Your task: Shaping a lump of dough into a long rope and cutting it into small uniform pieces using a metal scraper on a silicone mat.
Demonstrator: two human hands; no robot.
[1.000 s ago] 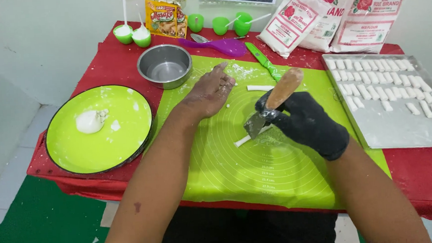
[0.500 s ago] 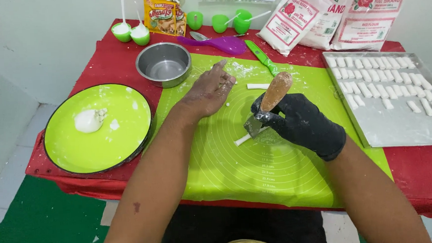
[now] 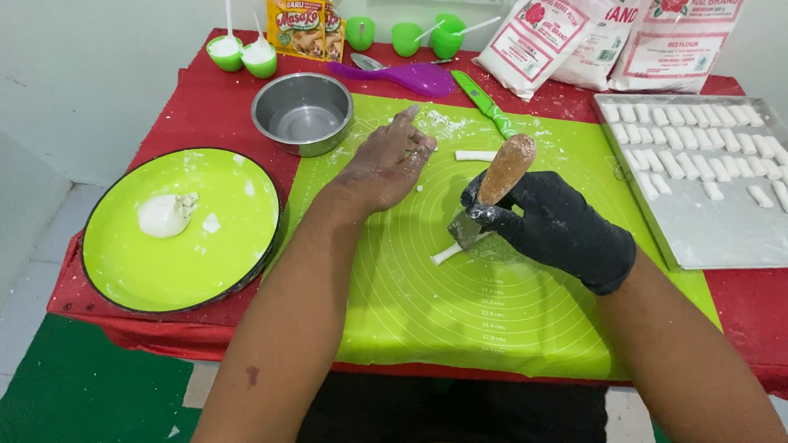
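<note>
My gloved right hand [image 3: 556,226] grips the scraper [image 3: 491,194], fingers wrapped tight, blade on the dough strip [image 3: 446,254] mid-mat [image 3: 471,316]. Left hand [image 3: 389,163] rests beyond the strip, fingers loosely together, steadying.

1. Two hands at work: a bare left hand [image 3: 389,163] and a black-gloved right hand [image 3: 551,222].
2. One wooden-handled scraper [image 3: 491,194].
3. Two dough sticks on the one green mat [image 3: 471,316]: one [image 3: 445,254] at the blade, one [image 3: 475,156] farther back.
4. One round green plate [image 3: 171,260] with one dough lump [image 3: 165,214].
5. One steel bowl [image 3: 303,114].
6. One metal tray [image 3: 736,239] bearing several rows of cut dough pieces [image 3: 677,139], too many to count surely.
7. Five small green cups [image 3: 402,38].
8. Three flour bags [image 3: 617,21].
9. One purple spoon [image 3: 400,75].
10. One green-handled knife [image 3: 485,104].
</note>
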